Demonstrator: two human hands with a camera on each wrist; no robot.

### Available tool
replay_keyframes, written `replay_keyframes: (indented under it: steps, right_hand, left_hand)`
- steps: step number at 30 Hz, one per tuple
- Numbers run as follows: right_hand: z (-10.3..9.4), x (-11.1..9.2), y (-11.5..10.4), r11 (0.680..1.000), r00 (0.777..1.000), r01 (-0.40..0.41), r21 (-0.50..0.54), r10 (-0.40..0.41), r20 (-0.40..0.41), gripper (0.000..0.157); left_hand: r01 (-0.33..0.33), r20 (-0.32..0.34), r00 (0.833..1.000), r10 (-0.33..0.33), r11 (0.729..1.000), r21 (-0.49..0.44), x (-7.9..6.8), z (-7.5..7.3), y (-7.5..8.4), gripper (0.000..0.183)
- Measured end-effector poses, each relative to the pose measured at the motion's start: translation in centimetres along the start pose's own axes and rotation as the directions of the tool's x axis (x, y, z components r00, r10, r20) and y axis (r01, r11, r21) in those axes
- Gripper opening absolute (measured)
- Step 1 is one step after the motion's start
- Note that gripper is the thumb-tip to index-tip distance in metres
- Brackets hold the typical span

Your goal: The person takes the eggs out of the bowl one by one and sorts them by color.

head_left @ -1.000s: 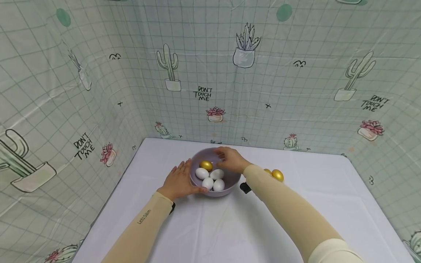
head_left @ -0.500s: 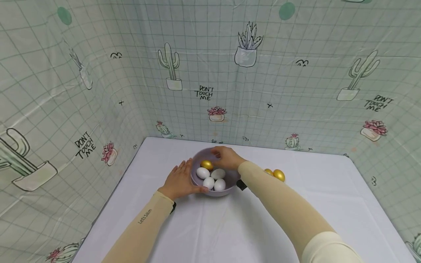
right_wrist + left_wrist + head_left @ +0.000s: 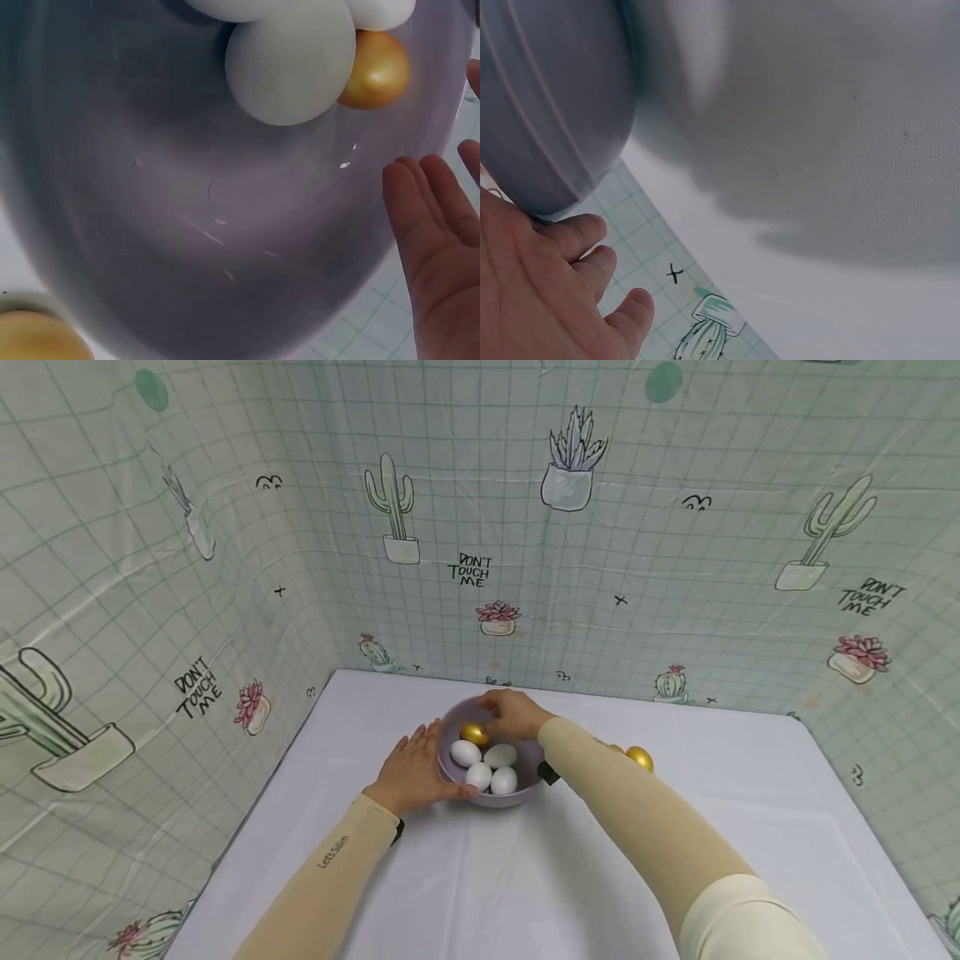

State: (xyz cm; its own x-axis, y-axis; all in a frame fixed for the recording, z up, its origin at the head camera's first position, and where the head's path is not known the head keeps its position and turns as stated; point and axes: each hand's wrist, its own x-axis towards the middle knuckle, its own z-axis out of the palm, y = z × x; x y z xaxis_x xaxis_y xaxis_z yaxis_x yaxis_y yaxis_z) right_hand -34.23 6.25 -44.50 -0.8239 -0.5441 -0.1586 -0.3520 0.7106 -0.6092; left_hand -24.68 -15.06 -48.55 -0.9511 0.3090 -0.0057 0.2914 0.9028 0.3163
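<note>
A mauve bowl on the white table holds several white eggs and one golden egg. My left hand rests along the bowl's left outer side with straight fingers, its thumb at the front rim. In the left wrist view, fingertips lie by the bowl's wall. Over the back of the bowl is my right hand, fingertips right beside the golden egg. The right wrist view shows that egg apart from the extended right fingers.
Right of the bowl, two more golden eggs lie on the table, one of them partly hidden behind the right sleeve. A patterned cloth wall stands behind the table and another on each side.
My right hand has moved left inside the bowl, nearer to the golden egg. The left hand keeps its place at the bowl, and the head view has shifted slightly.
</note>
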Motion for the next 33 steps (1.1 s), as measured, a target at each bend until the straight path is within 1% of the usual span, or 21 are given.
replay_keyframes:
  steps: [7, 13, 20, 27, 31, 33]
  right_hand:
    - [0.2, 0.4, -0.1, 1.0, 1.0, -0.015, -0.01, 0.015, 0.025, 0.054]
    - [0.6, 0.9, -0.6, 0.998, 0.998, -0.036, -0.052, 0.039, 0.045, 0.053]
    - [1.4, 1.5, -0.3, 0.998, 0.997, -0.012, -0.066, 0.017, 0.078, 0.05]
    - [1.7, 1.7, -0.4, 0.997, 0.993, -0.008, -0.081, 0.017, 0.114, 0.047]
    - [1.9, 1.8, -0.6, 0.995, 0.991, -0.016, -0.102, 0.029, 0.13, 0.046]
    - [2.1, 1.9, -0.6, 0.991, 0.992, -0.012, -0.13, 0.028, 0.126, 0.045]
  left_hand:
    - [0.0, 0.005, 1.0, 0.0, 1.0, 0.008, 0.1, 0.1, 0.0, 0.132]
    - [0.006, 0.011, 1.0, -0.006, 1.0, 0.013, 0.0, 0.2, 0.0, 0.132]
    - [-0.002, -0.003, 1.0, 0.002, 1.0, 0.015, 0.0, 0.2, -0.1, 0.131]
    - [-0.008, -0.025, 1.0, 0.009, 1.0, 0.022, 0.2, 0.5, -0.4, 0.132]
    - [-0.008, -0.016, 1.0, 0.008, 0.999, 0.033, 0.2, 0.5, -0.5, 0.133]
    - [-0.006, -0.013, 1.0, 0.006, 1.0, 0.021, 0.2, 0.4, -0.4, 0.132]
